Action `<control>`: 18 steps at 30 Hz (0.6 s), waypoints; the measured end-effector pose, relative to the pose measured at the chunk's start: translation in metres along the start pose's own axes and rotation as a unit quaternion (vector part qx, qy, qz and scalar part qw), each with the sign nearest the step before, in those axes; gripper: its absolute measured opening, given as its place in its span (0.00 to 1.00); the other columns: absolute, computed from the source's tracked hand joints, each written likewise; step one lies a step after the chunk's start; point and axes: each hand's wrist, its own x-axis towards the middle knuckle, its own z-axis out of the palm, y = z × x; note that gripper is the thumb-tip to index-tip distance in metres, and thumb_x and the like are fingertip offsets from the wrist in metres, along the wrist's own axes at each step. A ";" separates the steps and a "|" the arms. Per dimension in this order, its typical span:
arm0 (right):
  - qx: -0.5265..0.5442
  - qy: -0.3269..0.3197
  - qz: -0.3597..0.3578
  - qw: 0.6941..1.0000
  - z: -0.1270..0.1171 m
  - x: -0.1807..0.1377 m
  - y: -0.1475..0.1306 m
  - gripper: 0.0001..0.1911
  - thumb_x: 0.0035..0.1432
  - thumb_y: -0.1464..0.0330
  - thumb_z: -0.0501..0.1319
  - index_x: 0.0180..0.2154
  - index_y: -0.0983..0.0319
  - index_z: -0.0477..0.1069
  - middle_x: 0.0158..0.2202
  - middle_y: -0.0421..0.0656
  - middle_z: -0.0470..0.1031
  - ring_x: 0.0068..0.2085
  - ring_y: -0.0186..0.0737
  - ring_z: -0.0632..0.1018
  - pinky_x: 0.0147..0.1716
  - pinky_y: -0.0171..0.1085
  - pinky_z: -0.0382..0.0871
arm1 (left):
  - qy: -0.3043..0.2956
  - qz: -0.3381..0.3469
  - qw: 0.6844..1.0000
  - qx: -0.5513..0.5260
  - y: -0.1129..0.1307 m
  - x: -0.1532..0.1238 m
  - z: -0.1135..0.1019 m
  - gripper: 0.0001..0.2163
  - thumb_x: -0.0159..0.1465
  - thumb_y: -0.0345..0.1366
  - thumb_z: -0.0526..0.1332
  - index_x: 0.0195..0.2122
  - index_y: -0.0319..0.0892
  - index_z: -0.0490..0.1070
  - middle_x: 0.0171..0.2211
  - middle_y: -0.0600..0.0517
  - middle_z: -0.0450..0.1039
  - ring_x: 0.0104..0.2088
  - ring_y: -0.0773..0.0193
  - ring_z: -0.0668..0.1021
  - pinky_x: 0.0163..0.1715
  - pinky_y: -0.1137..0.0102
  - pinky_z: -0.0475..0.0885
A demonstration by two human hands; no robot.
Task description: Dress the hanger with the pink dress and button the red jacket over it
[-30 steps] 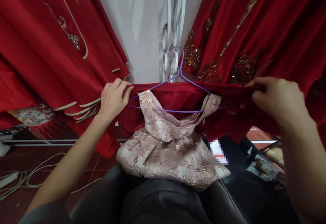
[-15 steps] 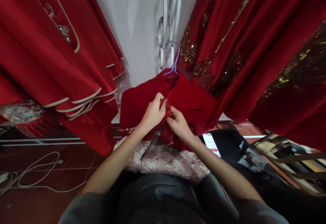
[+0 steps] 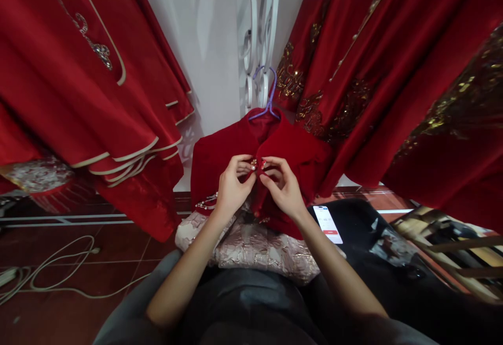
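A red velvet-looking jacket (image 3: 220,151) hangs in front of me on a purple hanger (image 3: 272,93). My left hand (image 3: 238,181) pinches one front edge of it, by a gold-and-pearl button (image 3: 253,164). On the other front edge, my right hand (image 3: 283,185) is closed too, its fingertips at a small shiny red piece (image 3: 263,164). The two edges sit close together, with a narrow gap between them. A beaded trim (image 3: 206,201) shows at the jacket's lower left. What lies under my fingers is partly hidden.
Red garments (image 3: 129,99) hang on the left, and gold-sequined red ones (image 3: 377,99) on the right. A pinkish brocade fabric (image 3: 271,248) lies on my lap. A lit phone (image 3: 328,223) rests on a black surface (image 3: 357,230). A white cable (image 3: 58,287) loops over the tiled floor.
The jacket's front edges have been spread flatter, and its collar now shows open. My hands have turned to face each other at the two edges; the buttons are now visible.
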 end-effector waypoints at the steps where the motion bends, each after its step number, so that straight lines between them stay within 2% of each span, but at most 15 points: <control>1: -0.003 0.004 -0.002 1.000 0.000 -0.001 0.000 0.17 0.57 0.63 0.61 0.49 0.53 0.65 0.46 0.43 0.70 0.42 0.41 0.76 0.34 0.37 0.74 | 0.008 -0.009 1.000 -0.012 -0.001 -0.002 0.001 0.14 0.56 0.30 0.63 0.42 0.47 0.65 0.37 0.50 0.75 0.39 0.63 0.79 0.44 0.66 0.75; 4: -0.015 0.015 -0.006 1.000 0.000 -0.003 0.002 0.17 0.60 0.60 0.60 0.51 0.52 0.67 0.47 0.45 0.71 0.42 0.41 0.77 0.32 0.37 0.75 | 0.021 -0.024 0.999 -0.030 -0.003 -0.007 0.001 0.11 0.56 0.31 0.64 0.38 0.47 0.64 0.37 0.50 0.76 0.39 0.63 0.80 0.44 0.65 0.76; 9: -0.017 0.029 -0.008 0.999 -0.002 -0.003 0.005 0.15 0.60 0.59 0.60 0.49 0.53 0.71 0.47 0.45 0.73 0.39 0.40 0.78 0.30 0.37 0.78 | 0.016 -0.026 0.999 -0.029 -0.004 -0.008 0.001 0.05 0.58 0.33 0.63 0.35 0.46 0.67 0.36 0.50 0.77 0.39 0.62 0.81 0.43 0.65 0.77; 18: -0.104 0.084 -0.048 0.990 -0.009 -0.002 0.002 0.13 0.59 0.62 0.61 0.43 0.59 0.77 0.41 0.45 0.77 0.39 0.39 0.79 0.32 0.35 0.79 | -0.006 0.040 0.999 0.036 -0.002 -0.007 -0.002 0.04 0.61 0.33 0.61 0.36 0.41 0.72 0.37 0.50 0.77 0.39 0.64 0.80 0.44 0.68 0.76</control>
